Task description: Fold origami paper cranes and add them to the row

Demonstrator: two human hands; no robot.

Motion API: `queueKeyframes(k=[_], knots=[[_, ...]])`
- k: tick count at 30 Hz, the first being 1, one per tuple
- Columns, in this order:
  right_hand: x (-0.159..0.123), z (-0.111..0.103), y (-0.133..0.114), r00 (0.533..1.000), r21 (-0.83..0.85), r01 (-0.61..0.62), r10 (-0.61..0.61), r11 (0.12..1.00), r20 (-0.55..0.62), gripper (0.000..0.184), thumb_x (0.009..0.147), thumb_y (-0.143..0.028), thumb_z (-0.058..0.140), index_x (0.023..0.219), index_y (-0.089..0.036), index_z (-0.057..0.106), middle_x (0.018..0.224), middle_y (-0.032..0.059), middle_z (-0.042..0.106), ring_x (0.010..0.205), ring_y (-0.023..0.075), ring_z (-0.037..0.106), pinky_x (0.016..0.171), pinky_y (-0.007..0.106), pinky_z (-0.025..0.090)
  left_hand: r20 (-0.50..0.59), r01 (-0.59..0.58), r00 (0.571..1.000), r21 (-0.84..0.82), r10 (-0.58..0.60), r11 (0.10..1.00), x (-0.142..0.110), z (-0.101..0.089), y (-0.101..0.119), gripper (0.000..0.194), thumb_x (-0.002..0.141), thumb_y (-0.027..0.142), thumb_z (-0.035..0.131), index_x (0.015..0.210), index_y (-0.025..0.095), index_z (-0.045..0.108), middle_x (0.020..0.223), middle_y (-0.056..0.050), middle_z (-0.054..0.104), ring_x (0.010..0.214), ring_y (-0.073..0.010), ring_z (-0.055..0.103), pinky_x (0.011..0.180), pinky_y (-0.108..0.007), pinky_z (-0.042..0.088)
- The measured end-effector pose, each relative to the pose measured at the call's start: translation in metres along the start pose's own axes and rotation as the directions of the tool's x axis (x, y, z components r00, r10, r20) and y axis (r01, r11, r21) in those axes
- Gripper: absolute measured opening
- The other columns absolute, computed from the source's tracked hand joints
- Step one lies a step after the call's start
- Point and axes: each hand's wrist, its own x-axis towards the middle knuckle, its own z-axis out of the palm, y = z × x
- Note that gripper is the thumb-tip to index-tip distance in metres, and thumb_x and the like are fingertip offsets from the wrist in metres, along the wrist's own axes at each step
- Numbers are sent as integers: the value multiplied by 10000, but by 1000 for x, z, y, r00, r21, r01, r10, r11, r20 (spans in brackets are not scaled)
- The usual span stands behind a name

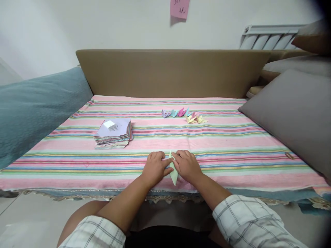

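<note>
And it's a home we're in: a brown-backed sofa [170,74] dressed in a striped cloth [160,139], teal-covered armrest [43,103] at left, grey cushion [292,117] at right, white radiator [269,38] upper right!

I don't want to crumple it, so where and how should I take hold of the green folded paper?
Probably pinch the green folded paper lightly by its near tip, coming from the near side. It's long and narrow, and that pointed end lies uncovered, while the left grip and right grip touch it farther up.
</note>
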Motion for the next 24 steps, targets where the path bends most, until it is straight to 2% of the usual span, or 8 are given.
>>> queueKeyframes(k=[5, 13, 24], knots=[[1, -2, 2, 1000, 60, -31, 31, 998, 3, 342, 883, -349, 484, 1191, -205, 532, 1059, 89, 606, 949, 240, 498, 785, 358, 365, -1, 7, 1000, -22, -7, 1000, 1, 1, -1, 381, 790, 453, 590, 1152, 331, 597, 966, -54, 475, 899, -221, 434, 816, -387, 349], [3, -5, 0, 997, -41, -4, 7, 999, 80, 320, 901, -333, 453, 1193, -238, 545, 1072, 75, 598, 942, 227, 491, 752, 341, 339, 11, 13, 1000, -17, -13, 1000, 0, 0, 0, 366, 794, 466, 582, 1133, 331, 610, 954, -55, 488, 893, -221, 436, 814, -383, 346], [2, -6, -2, 998, -102, 46, -41, 994, 46, 324, 913, -313, 427, 1213, -245, 526, 1017, 81, 598, 895, 220, 479, 719, 334, 309, 19, 17, 1000, -16, -16, 1000, 0, 0, 0, 381, 793, 466, 584, 1150, 334, 598, 965, -53, 490, 900, -218, 432, 829, -380, 337]])
